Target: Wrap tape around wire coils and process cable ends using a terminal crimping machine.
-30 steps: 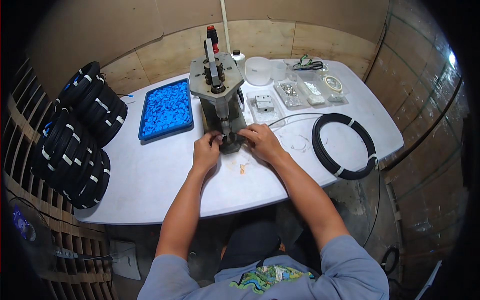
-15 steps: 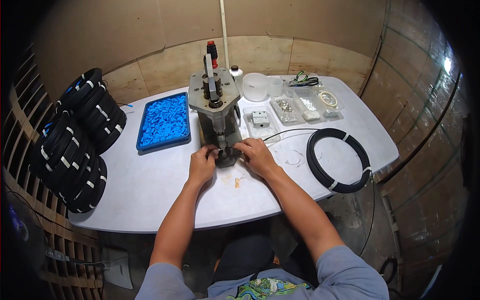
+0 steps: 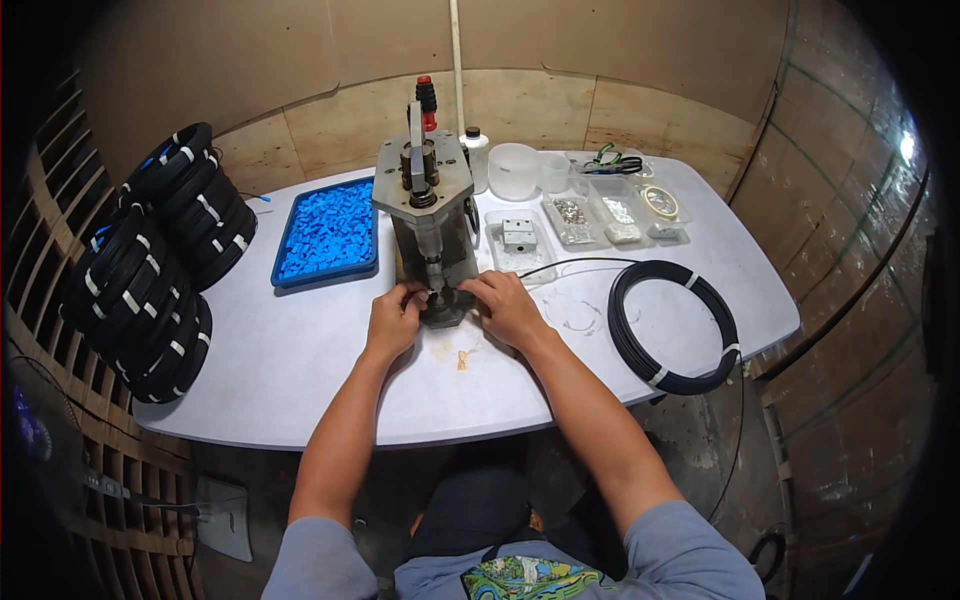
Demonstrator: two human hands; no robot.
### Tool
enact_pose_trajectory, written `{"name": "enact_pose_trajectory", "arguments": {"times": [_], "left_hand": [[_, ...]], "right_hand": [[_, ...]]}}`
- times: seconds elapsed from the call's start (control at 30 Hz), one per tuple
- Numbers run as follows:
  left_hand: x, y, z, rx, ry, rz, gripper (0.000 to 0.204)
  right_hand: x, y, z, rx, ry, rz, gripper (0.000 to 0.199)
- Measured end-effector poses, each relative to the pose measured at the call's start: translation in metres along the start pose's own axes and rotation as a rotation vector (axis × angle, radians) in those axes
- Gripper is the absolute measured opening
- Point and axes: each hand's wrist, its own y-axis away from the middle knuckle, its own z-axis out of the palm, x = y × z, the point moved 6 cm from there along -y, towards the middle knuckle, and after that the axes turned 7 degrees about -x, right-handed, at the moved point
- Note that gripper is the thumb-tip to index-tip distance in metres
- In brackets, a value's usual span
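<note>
Seen from above, left to right:
Far left: stacked black cable coils, bound with white ties, lean at the left edge of the white table.
Upper left of centre: a blue tray heaped with small blue plastic parts lies just beside the press.
Left hand: the left hand, fingers curled, pinches something small at the foot of the machine; what it grips is hidden by the fingers.
Centre: a grey bench press stands upright on the table, its red-topped lever raised at upper centre.
Right hand: the right hand rests at the press base opposite the other, fingers bent and nearly closed; whether it holds anything cannot be told.
Behind the press: a small bottle and a translucent white cup.
Right of centre: a thin black wire runs from the press area to a black cable coil lying flat.
Upper right: clear trays of small metal parts and a tape roll.
</note>
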Motion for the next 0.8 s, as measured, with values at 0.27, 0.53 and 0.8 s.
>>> {"name": "enact_pose_trajectory", "arguments": {"times": [0.27, 0.53, 0.8], "left_hand": [[0.0017, 0.0039, 0.0012, 0.042, -0.018, -0.023, 0.018], [0.0005, 0.0023, 0.0021, 0.026, 0.013, -0.004, 0.020], [-0.0041, 0.0012, 0.0047, 0.022, 0.059, -0.030, 0.021]], "right_hand": [[0.0020, 0.0034, -0.0010, 0.038, -0.044, -0.017, 0.052], [0.0042, 0.0062, 0.0030, 0.061, -0.021, -0.001, 0.045], [-0.0004, 0.0022, -0.0033, 0.064, 0.021, -0.030, 0.044]]}}
